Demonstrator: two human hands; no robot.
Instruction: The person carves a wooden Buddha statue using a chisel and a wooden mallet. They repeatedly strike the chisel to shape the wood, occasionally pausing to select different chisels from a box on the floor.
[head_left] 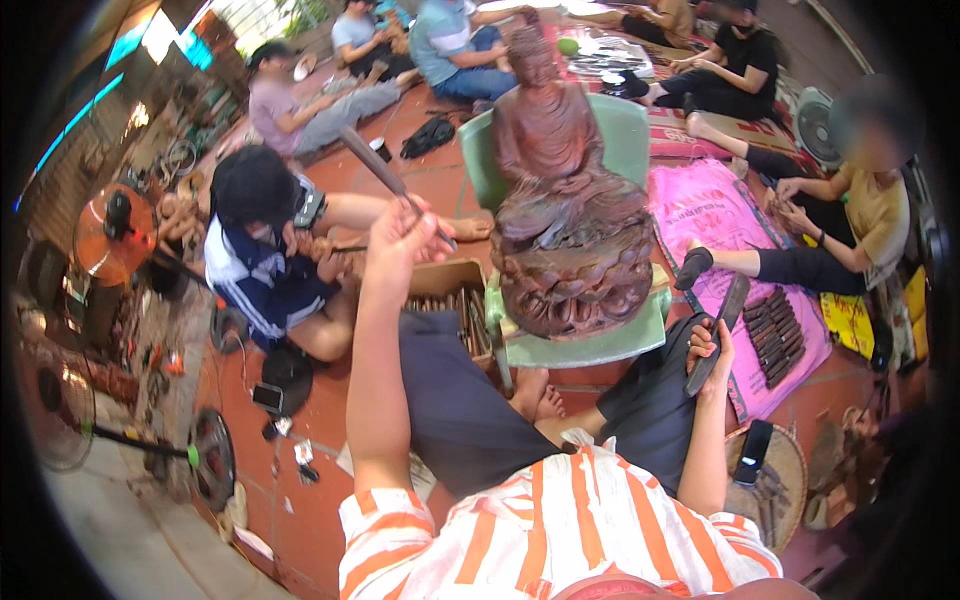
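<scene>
Gripping one chisel point(385, 172) in left hand point(400, 238), one mallet point(718, 333) in right hand point(708, 345), before one wooden statue point(565, 200).

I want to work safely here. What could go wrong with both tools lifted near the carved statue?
The chisel in the left hand points toward the wooden statue; a slip might scar it. The statue sits on a light green plastic chair and could tip. The mallet in the right hand hangs above bare feet.
</scene>
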